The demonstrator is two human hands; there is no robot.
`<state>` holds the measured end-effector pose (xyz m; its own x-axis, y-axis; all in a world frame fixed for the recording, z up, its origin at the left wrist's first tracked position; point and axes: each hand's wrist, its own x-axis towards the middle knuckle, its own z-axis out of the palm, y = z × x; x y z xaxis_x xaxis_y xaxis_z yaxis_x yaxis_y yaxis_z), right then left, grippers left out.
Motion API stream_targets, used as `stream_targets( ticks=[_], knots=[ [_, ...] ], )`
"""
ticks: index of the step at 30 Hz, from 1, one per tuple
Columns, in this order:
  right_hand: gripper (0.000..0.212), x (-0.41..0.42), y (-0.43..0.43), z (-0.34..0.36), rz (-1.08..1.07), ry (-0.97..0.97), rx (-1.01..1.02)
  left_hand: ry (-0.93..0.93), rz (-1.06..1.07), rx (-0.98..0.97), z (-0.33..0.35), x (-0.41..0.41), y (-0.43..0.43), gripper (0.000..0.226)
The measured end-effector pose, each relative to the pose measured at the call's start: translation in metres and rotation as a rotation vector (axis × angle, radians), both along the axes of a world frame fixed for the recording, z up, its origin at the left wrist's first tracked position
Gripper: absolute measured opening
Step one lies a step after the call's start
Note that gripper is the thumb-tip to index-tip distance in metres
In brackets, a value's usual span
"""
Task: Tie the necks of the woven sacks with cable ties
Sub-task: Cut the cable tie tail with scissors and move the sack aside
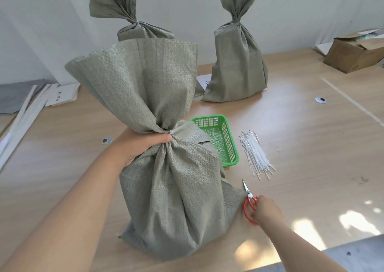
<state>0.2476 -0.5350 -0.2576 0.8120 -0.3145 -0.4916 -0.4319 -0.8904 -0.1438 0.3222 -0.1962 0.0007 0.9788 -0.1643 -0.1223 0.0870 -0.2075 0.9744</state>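
Nearest the camera, on the wooden table (pixel 291 126), the right hand (pixel 267 210) rests over the red handles of a pair of scissors (pixel 250 205), fingers curled around the loops; the blades point away from the person and lie just beside the lower right corner of the front woven sack (pixel 172 188). That sack stands upright at the table's near edge. The left hand (pixel 137 145) is clenched around its gathered neck from the left side, holding the bunched fabric shut, with the loose top flaring upward above the grip. No cable tie can be made out around this neck. Beyond the scissors, to the right of the sack and well clear of the left hand, a loose bundle of white cable ties (pixel 257 155) lies with its long axis running away from the right hand, which is plainly the nearer one. A green basket (pixel 226 138) sits between sack and bundle. Farther back stand two tied sacks (pixel 236 64).
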Motion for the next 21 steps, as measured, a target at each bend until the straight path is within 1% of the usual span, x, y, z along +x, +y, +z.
stream_targets(
  ticks=[5, 7, 10, 13, 15, 17, 19, 21],
  knots=[
    [0.019, 0.001, -0.001, -0.009, 0.009, 0.015, -0.005, 0.025, -0.005, -0.008, 0.000, 0.001, -0.004, 0.026],
    [0.023, 0.003, 0.000, -0.007, 0.018, 0.030, 0.000, 0.026, -0.007, -0.015, -0.001, 0.000, -0.004, 0.024],
    [0.030, 0.006, 0.000, -0.007, 0.048, 0.041, 0.000, 0.008, -0.018, -0.013, -0.003, 0.001, -0.002, 0.036],
    [0.032, 0.009, -0.003, -0.007, 0.061, 0.055, 0.004, 0.003, -0.025, -0.013, -0.006, 0.001, 0.000, 0.054],
    [0.030, 0.010, -0.004, -0.006, 0.060, 0.038, 0.011, 0.012, -0.025, -0.013, -0.007, 0.000, 0.001, 0.059],
    [0.025, 0.012, -0.005, 0.000, 0.039, -0.034, 0.024, 0.024, -0.033, -0.010, -0.007, -0.001, 0.002, 0.061],
    [0.031, 0.017, -0.006, 0.009, 0.013, -0.116, 0.047, 0.037, -0.039, -0.005, -0.006, -0.002, 0.003, 0.062],
    [0.038, 0.026, -0.004, 0.026, -0.001, -0.202, 0.114, 0.045, -0.046, -0.001, -0.004, -0.004, 0.004, 0.064]
  ],
)
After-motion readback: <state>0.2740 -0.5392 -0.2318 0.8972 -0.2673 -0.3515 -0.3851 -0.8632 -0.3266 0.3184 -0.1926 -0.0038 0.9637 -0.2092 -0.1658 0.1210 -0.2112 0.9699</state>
